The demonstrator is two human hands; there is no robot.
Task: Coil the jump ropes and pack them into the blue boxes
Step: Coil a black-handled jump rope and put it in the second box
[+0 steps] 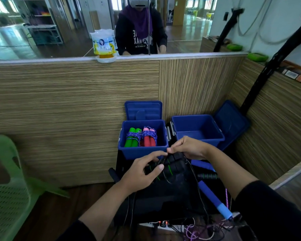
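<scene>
I see the black jump rope with green-ringed black handles point(170, 168) held low at centre, just near of the two boxes. The left hand point(142, 173) curls around the handles from the left. The right hand point(188, 148) pinches the thin black cord point(195, 178) between thumb and fingertips, just above the handles; the cord trails down toward the near edge.

The left blue plastic box point(142, 151) stands open, its lid point(143, 110) upright against the wood-grain partition point(73, 101). Inside it lie a coiled rope with green handles point(133, 139) and, to its right, a coiled rope with red handles point(149, 139), side by side. The right blue plastic box point(198, 131) is also open, its lid leaning to the far right.

A rope with blue handles point(214, 199) lies near right on a dark surface. A green plastic chair point(7, 188) stands at the left edge.
</scene>
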